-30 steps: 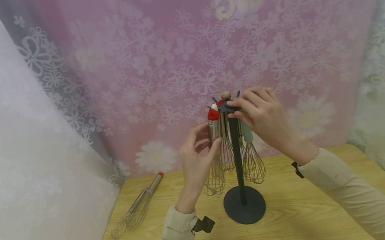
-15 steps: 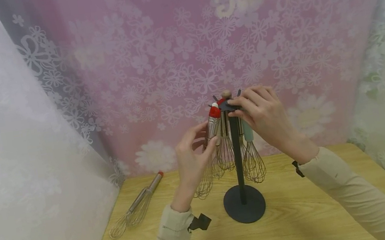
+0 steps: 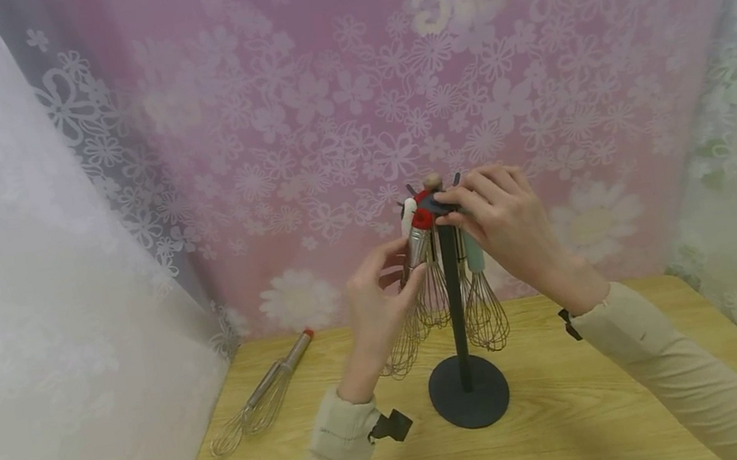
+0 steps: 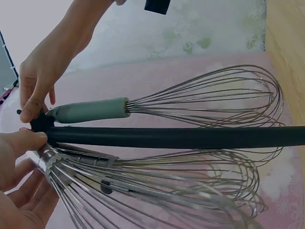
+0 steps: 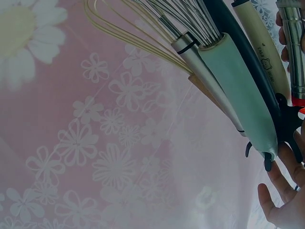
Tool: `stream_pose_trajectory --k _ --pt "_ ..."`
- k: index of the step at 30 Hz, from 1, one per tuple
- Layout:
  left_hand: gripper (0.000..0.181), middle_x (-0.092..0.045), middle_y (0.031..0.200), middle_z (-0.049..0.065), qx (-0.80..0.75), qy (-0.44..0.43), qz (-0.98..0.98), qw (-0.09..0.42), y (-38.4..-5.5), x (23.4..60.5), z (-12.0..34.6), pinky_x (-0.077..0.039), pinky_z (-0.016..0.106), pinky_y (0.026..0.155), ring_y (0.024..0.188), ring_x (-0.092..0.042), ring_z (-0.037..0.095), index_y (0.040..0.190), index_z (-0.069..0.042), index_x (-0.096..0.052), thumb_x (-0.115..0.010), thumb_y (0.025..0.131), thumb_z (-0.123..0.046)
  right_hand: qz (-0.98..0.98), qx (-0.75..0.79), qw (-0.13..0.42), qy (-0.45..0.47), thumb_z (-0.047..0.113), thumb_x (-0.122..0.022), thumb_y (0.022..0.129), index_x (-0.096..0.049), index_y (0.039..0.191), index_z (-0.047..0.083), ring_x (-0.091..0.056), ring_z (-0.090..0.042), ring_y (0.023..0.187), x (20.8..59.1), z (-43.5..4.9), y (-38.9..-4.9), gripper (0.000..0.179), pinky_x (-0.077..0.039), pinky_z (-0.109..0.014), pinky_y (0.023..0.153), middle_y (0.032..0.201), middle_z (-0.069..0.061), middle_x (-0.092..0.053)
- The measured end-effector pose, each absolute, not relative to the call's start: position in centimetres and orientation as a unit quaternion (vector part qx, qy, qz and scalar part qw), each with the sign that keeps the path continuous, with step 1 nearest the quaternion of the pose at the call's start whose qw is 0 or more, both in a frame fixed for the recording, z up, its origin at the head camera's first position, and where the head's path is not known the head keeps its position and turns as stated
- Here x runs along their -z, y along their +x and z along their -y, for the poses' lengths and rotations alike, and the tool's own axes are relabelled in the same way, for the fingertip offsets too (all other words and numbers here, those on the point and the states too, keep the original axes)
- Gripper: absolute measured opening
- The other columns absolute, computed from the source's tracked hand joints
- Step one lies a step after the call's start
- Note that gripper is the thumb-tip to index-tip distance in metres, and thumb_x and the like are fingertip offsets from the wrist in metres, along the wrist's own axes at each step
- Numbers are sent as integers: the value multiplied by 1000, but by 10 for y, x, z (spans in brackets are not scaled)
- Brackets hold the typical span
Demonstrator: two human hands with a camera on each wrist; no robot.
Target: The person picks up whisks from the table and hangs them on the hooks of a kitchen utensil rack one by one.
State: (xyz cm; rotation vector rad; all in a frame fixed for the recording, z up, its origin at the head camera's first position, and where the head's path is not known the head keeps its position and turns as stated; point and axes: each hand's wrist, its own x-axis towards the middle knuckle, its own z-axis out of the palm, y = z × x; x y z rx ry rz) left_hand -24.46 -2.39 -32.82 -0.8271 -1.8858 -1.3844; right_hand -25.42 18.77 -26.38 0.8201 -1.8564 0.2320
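In the head view my left hand (image 3: 379, 297) pinches the metal handle of a whisk (image 3: 420, 244) between thumb and fingers. The handle's red end leans close to the top of a black whisk stand (image 3: 456, 312). My right hand (image 3: 510, 222) grips the stand's black hooked top (image 5: 287, 121) with thumb and fingertips. Several whisks hang there, among them one with a mint-green handle (image 4: 93, 110) and one with a cream handle (image 5: 262, 52). In the left wrist view the held whisk's wires spread below the hand. Whether its red end touches a hook cannot be seen.
Left of the stand, metal whisk wires and a red-ended handle (image 3: 297, 350) lie on the wooden table (image 3: 560, 433); whether one or two whisks lie there is unclear. The stand's round base (image 3: 471, 407) rests on the table. A pink floral cloth (image 3: 341, 146) hangs behind.
The held whisk's red end has shifted right and slightly down, now in front of the cream handle's end. My left hand drifted left, then back right. My right hand has stayed put.
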Motion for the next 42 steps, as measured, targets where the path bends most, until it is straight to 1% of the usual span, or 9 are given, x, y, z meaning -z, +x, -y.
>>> stream_pose_trajectory --k 8,14,17,22,27,31,34,36,42 --pt "39 -72 110 12 541 -300 709 337 -247 337 9 -62 27 78 92 -74 22 126 -5 -66 -79 89 -12 766 -99 528 353 16 -78 86 -73 114 2 -56 -41 99 265 -188 -254 32 -45 -54 83 101 -19 -64" --pt "40 -72 108 12 536 -298 704 360 -249 340 3 -62 25 78 92 -73 22 125 -4 -65 -79 90 -17 763 -98 529 360 22 -78 86 -72 119 3 -56 -41 102 267 -190 -257 38 -47 -54 85 103 -19 -65" --pt "40 -71 107 12 535 -296 699 372 -250 342 0 -62 26 77 91 -73 22 124 -4 -66 -81 88 -15 759 -103 528 366 27 -73 91 -71 122 3 -57 -41 102 267 -191 -258 40 -48 -53 86 106 -19 -65" --pt "42 -68 106 18 539 -291 690 386 -245 339 -4 -64 34 75 90 -72 29 121 2 -66 -83 83 -3 750 -148 529 369 41 -57 101 -65 132 5 -60 -38 105 265 -196 -258 48 -51 -51 87 117 -18 -65" --pt "43 -64 102 25 539 -294 681 399 -232 326 -7 -64 43 72 88 -70 37 117 11 -64 -82 79 8 756 -166 514 370 46 -52 103 -63 134 5 -59 -39 110 261 -205 -261 52 -48 -52 97 123 -19 -64" --pt "43 -66 101 23 535 -289 681 408 -231 325 -9 -64 43 71 89 -69 35 118 10 -63 -82 80 5 768 -152 494 379 46 -50 104 -61 136 4 -58 -40 113 257 -211 -266 54 -46 -54 100 126 -20 -63" --pt "43 -66 102 19 532 -288 679 416 -241 334 -10 -64 40 71 91 -69 30 120 5 -63 -83 82 -1 775 -156 477 383 48 -52 103 -62 135 5 -59 -40 114 256 -213 -269 54 -47 -56 100 127 -20 -64" --pt "43 -66 104 16 529 -287 679 420 -247 339 -10 -64 35 72 92 -69 27 121 2 -62 -83 83 -6 785 -159 459 384 43 -59 102 -62 135 6 -59 -39 115 256 -214 -270 50 -46 -57 100 128 -18 -63" --pt "40 -64 107 11 518 -273 695 416 -250 344 -10 -61 24 79 95 -67 20 123 -5 -63 -80 89 -17 799 -151 434 388 18 -77 90 -63 134 6 -60 -36 115 256 -213 -273 48 -45 -56 98 129 -16 -63"
